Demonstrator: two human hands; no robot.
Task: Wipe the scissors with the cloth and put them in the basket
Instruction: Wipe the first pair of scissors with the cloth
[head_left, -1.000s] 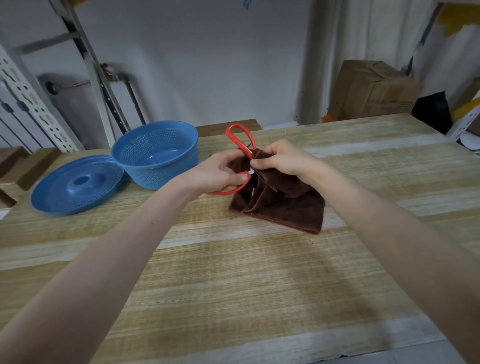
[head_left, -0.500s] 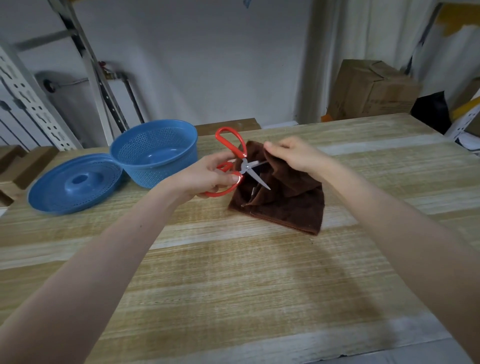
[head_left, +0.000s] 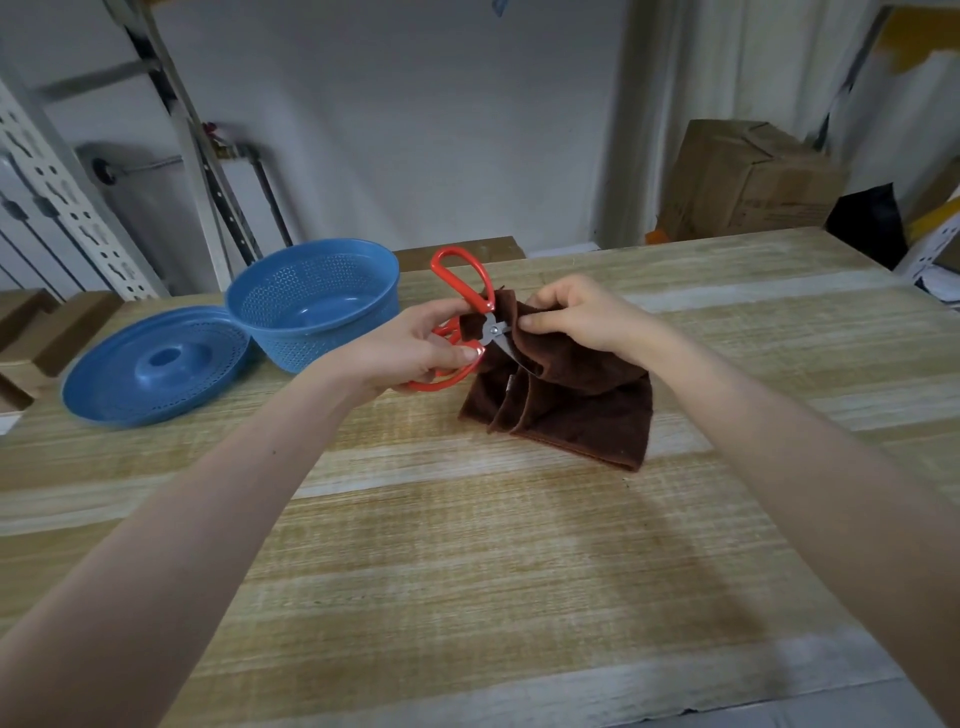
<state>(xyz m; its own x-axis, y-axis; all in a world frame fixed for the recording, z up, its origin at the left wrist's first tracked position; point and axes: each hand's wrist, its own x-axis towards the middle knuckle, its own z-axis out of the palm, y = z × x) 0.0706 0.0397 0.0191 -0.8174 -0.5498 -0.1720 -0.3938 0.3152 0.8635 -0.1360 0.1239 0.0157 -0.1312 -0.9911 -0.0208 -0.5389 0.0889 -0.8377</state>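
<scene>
A storeroom or workshop: perforated metal racking (head_left: 57, 208), stacked cardboard boxes (head_left: 748, 182) and a bare wooden table (head_left: 467, 571) against plain walls.

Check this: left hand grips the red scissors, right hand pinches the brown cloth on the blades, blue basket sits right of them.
One error: the head view shows the basket left of the hands. The left hand grips scissors, the right hand pinches cloth.

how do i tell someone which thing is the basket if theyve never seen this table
On the far left of the wooden table sit two blue perforated plastic pieces side by side. The basket is the one nearer the left hand holding the red-handled scissors. It is a deep open bowl with tall mesh walls; its neighbour is a shallow lid with a central dimple.
</scene>
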